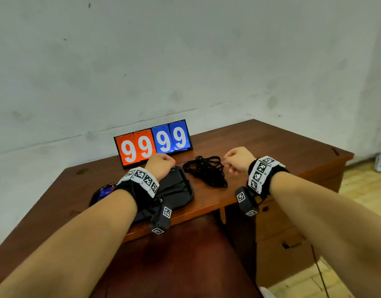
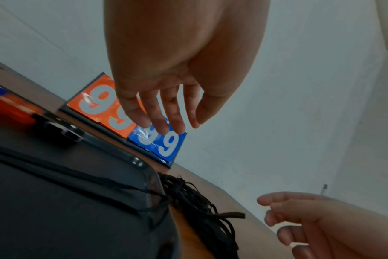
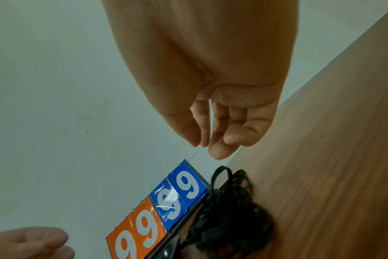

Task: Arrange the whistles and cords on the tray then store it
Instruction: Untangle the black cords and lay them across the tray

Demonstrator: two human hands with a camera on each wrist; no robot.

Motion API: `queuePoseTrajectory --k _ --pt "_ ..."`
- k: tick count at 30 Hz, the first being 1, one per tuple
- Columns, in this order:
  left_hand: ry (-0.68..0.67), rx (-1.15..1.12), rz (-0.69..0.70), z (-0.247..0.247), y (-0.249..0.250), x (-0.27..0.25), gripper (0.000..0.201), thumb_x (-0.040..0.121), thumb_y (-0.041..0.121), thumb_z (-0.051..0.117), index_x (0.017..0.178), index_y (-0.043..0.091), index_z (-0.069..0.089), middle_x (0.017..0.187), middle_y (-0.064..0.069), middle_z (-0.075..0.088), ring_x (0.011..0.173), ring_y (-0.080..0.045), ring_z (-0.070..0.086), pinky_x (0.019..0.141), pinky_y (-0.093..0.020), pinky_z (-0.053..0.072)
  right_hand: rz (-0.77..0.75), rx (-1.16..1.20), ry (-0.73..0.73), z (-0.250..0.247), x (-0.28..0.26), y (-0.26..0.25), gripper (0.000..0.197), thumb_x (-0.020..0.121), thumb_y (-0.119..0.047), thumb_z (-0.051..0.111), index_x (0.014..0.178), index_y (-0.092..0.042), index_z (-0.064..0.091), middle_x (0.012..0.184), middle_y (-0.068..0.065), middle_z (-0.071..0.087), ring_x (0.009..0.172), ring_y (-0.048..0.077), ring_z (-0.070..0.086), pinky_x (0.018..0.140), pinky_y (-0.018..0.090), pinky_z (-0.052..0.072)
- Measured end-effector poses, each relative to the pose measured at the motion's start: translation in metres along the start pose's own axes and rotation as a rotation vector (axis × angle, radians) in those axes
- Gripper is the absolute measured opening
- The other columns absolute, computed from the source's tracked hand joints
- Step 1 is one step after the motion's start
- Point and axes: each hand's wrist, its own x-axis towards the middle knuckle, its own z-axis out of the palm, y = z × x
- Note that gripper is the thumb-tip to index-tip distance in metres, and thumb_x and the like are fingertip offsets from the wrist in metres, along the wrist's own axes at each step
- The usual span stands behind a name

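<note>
A black tray point(image 1: 186, 196) lies on the brown desk, partly under my left forearm. A thin black cord point(image 2: 78, 178) runs across the tray. At its left end sit colored whistles, one blue point(image 1: 105, 191) and one orange point(image 2: 9, 108), with a dark whistle point(image 2: 62, 129) beside them. A tangled pile of black cords point(image 1: 206, 171) rests on the desk just right of the tray. My left hand point(image 1: 161, 162) hovers over the tray's far edge, fingers hanging loose and empty. My right hand point(image 1: 234, 162) hangs right of the cord pile, fingers loosely curled and holding nothing.
A flip scoreboard point(image 1: 153, 143) showing orange 99 and blue 99 stands against the wall behind the tray. The desk point(image 1: 282, 147) has drawers point(image 1: 282, 246) under its right side. A reddish-brown surface point(image 1: 174, 254) sits below the desk's front edge.
</note>
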Motion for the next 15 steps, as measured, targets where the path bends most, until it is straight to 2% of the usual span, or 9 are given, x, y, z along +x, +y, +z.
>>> queuePoseTrajectory --k 4,7,10,13,15 --pt "-0.037 0.016 0.009 0.033 0.011 0.013 0.011 0.086 0.012 0.061 0.084 0.011 0.072 0.074 0.001 0.065 0.068 -0.012 0.056 0.067 -0.026 0.044 0.015 -0.008 -0.016 -0.011 0.013 0.014 0.016 0.089 -0.003 0.052 0.088 -0.014 0.063 0.07 0.01 0.065 0.053 0.021 0.057 0.038 0.024 0.041" --pt "-0.058 -0.001 0.001 0.052 0.017 0.021 0.013 0.086 0.009 0.06 0.085 0.008 0.073 0.076 -0.002 0.067 0.069 -0.014 0.057 0.059 -0.022 0.042 0.027 -0.025 -0.03 -0.013 0.027 0.021 0.015 0.088 -0.004 0.053 0.089 -0.016 0.063 0.078 0.013 0.067 0.055 0.02 0.059 0.039 0.025 0.043" --pt "-0.094 -0.086 -0.065 0.067 0.025 0.029 0.015 0.085 0.007 0.059 0.09 0.006 0.073 0.078 -0.004 0.067 0.069 -0.016 0.057 0.051 -0.021 0.038 0.021 -0.041 -0.083 -0.008 0.041 0.024 0.012 0.09 -0.005 0.056 0.093 -0.015 0.063 0.086 0.013 0.067 0.058 0.021 0.058 0.04 0.025 0.043" --pt "-0.118 -0.121 -0.11 0.076 0.03 0.04 0.015 0.085 0.007 0.059 0.092 0.007 0.073 0.079 -0.004 0.066 0.068 -0.015 0.057 0.05 -0.023 0.038 -0.031 -0.108 -0.17 -0.001 0.054 0.015 0.019 0.089 -0.006 0.06 0.107 -0.009 0.065 0.082 0.013 0.064 0.061 0.022 0.056 0.044 0.028 0.044" --pt "-0.107 -0.122 -0.122 0.079 0.03 0.049 0.015 0.085 0.008 0.059 0.091 0.008 0.072 0.077 -0.004 0.065 0.068 -0.016 0.056 0.05 -0.023 0.038 -0.082 -0.189 -0.216 0.004 0.064 0.007 0.023 0.087 -0.006 0.062 0.109 -0.01 0.068 0.08 0.005 0.065 0.066 0.02 0.059 0.051 0.027 0.047"
